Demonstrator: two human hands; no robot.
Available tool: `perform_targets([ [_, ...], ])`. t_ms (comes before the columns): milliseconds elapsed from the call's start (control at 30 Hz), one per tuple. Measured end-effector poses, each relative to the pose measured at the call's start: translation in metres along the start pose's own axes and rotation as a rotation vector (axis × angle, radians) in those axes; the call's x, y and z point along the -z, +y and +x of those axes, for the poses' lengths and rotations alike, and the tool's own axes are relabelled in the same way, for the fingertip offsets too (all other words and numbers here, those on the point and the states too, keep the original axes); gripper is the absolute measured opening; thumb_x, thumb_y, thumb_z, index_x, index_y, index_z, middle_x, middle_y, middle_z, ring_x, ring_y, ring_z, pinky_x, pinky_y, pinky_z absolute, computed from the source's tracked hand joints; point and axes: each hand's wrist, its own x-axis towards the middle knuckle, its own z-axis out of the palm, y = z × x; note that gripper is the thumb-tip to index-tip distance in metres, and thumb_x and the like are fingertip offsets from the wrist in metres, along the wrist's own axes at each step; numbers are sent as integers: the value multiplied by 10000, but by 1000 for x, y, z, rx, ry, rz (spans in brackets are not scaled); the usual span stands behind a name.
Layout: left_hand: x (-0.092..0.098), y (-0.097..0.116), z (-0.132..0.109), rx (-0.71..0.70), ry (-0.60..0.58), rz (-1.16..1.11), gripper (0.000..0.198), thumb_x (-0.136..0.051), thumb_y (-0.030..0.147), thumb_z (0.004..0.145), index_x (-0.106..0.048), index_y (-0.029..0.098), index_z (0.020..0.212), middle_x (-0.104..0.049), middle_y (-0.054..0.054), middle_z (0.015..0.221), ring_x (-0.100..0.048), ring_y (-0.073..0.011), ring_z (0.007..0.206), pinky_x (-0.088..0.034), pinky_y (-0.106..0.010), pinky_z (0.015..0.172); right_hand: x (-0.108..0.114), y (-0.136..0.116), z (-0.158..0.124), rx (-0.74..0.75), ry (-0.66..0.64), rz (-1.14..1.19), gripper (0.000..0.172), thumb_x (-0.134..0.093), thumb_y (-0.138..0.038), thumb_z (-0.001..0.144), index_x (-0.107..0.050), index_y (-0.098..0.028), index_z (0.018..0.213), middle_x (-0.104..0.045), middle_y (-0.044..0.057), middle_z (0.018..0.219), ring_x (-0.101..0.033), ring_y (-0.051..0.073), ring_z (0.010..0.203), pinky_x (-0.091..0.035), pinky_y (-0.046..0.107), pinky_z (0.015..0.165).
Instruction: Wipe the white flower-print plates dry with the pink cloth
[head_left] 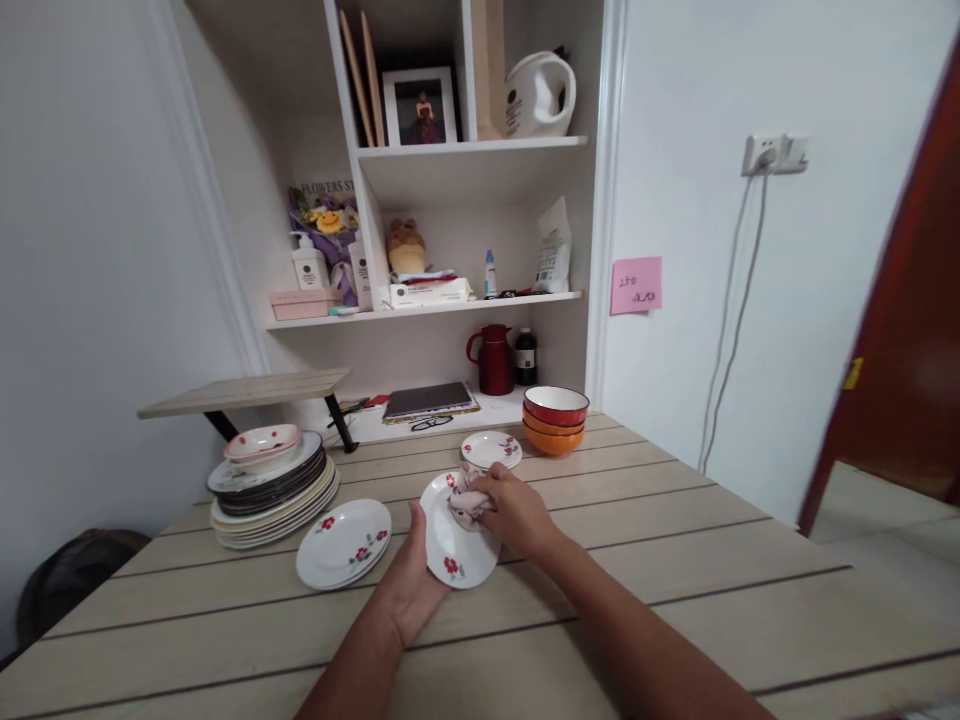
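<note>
A white plate with red flowers (457,545) is tilted up in my left hand (413,577), whose thumb lies along the left rim while the other fingers are hidden beneath. My right hand (517,510) grips a bunched pale pink cloth (470,503) and presses it on the plate's upper right face. To the left, white plates with the same flowers (346,545) lie stacked on the wooden table. Beyond my right hand rest small flowered plates (491,449), partly behind the held plate.
At the left, a tall stack of plates (277,500) carries a pink-rimmed bowl (262,443) beside a low wooden stand (247,390). Red and orange bowls (555,422) are stacked at the back right. Behind are a laptop (429,399) and a red jug (495,362) under shelves (480,150).
</note>
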Motion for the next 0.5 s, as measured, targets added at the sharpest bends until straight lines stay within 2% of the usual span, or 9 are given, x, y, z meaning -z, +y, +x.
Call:
perform_targets([
  [100,-3,-1,-1,21,23,12,600,-443,532,902,-454,181,1388,-635,-136,1269,-554,-257,1215,-341,-417,1079,0,0,1,21,25,32,356,-599,-170,745,-682,-295,1068,-551,29,1024,-557,178,861,-378,261,705],
  [267,-3,-3,-1,54,-3,27,594,-425,552,898,-510,165,1340,-650,-142,1242,-562,-258,1204,-350,-412,1067,-4,-7,0,75,42,95,389,-580,-133,733,-679,-298,1071,-532,18,1015,-549,173,892,-392,258,774],
  [500,3,-2,1,9,16,-9,574,-408,551,907,-521,176,1326,-669,-137,1201,-592,-263,1158,-380,-435,1041,-11,-28,-10,293,-65,189,397,-589,-113,739,-676,-291,1083,-529,28,1064,-533,170,959,-409,258,834],
])
